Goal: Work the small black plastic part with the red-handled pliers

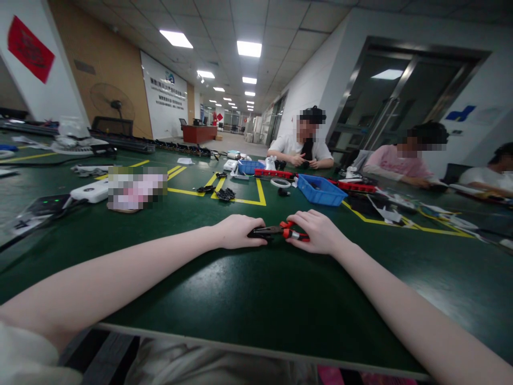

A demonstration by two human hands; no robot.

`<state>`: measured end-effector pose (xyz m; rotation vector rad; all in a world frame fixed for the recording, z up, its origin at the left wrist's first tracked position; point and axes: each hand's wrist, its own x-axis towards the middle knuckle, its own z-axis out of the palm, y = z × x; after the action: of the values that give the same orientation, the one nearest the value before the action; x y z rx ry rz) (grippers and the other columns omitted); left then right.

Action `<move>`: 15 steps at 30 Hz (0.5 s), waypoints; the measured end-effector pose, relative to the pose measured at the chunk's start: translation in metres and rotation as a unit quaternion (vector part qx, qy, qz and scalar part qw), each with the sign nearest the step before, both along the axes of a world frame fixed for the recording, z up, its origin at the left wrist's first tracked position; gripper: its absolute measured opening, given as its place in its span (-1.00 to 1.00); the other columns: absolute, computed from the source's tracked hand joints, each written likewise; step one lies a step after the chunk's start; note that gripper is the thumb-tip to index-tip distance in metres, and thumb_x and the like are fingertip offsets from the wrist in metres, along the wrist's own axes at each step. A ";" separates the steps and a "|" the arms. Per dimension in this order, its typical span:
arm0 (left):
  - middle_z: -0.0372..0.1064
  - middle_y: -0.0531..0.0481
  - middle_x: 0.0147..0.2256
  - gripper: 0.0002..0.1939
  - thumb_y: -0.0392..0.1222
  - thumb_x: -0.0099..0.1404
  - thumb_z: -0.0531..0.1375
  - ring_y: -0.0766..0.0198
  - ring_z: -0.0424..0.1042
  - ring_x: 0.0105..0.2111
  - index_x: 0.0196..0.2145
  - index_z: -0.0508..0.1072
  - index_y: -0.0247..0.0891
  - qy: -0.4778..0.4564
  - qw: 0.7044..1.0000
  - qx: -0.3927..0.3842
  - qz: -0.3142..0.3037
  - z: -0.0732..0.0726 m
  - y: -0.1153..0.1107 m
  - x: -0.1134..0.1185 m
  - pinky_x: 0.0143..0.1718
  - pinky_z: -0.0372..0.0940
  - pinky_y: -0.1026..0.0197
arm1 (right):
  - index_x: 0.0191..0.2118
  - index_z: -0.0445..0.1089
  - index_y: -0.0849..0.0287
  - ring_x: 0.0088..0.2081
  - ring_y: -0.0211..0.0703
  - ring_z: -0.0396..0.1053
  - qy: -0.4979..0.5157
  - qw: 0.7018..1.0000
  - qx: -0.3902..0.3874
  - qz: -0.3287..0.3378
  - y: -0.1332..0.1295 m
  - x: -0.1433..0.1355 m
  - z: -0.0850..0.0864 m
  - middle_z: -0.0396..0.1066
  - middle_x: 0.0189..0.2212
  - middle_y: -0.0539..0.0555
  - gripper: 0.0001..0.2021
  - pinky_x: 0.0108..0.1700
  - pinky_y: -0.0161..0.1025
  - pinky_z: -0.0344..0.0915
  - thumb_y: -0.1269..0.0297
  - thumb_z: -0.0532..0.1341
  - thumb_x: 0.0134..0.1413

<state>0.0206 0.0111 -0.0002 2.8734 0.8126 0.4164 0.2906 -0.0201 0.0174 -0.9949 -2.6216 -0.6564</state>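
Note:
Just above the green table (240,289), my right hand (315,231) is closed around the red-and-black handles of a pair of pliers (289,233). The jaws point left and meet a small black part (256,233). My left hand (241,231) pinches that black part between thumb and fingers; its exact kind is too small to tell. Beyond my hands lie small piles of black parts (225,194) on the table, near yellow tape lines.
A blue bin (320,190) and a second blue bin (250,167) stand farther back, by a red strip (274,174). A white ring (280,183) lies between. At left are a white power strip (90,191) and a blurred pink object (136,192). Several people sit across the table.

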 end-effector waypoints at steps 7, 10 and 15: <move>0.49 -0.05 -0.20 -0.61 0.15 0.32 0.10 0.12 0.49 -0.25 -0.08 0.35 -0.20 0.002 1.000 0.007 -0.001 -0.001 0.001 0.000 -0.33 0.25 0.24 | -0.08 0.36 0.24 -0.29 -0.05 0.40 -0.006 1.000 -0.001 -0.001 0.000 0.000 0.000 0.46 -0.24 0.21 -0.59 -0.22 -0.13 0.22 -0.01 0.14 0.13; 0.49 -0.05 -0.21 -0.61 0.15 0.33 0.09 0.11 0.49 -0.26 -0.08 0.35 -0.20 0.005 1.000 0.011 -0.002 -0.001 0.001 0.001 -0.33 0.25 0.23 | -0.09 0.36 0.26 -0.28 -0.05 0.40 -0.010 1.000 -0.002 -0.003 0.001 0.000 0.000 0.45 -0.26 0.21 -0.59 -0.23 -0.14 0.21 0.00 0.15 0.13; 0.49 -0.05 -0.20 -0.62 0.14 0.33 0.09 0.11 0.49 -0.24 -0.09 0.35 -0.20 0.002 1.000 0.009 -0.003 -0.001 0.000 0.001 -0.32 0.25 0.24 | -0.11 0.35 0.25 -0.30 -0.07 0.39 -0.004 1.000 0.001 -0.004 0.001 -0.001 0.000 0.46 -0.26 0.19 -0.60 -0.23 -0.15 0.19 -0.01 0.14 0.13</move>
<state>0.0212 0.0115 -0.0009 2.8932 0.8033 0.4198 0.2897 -0.0193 0.0174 -1.0036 -2.6239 -0.6661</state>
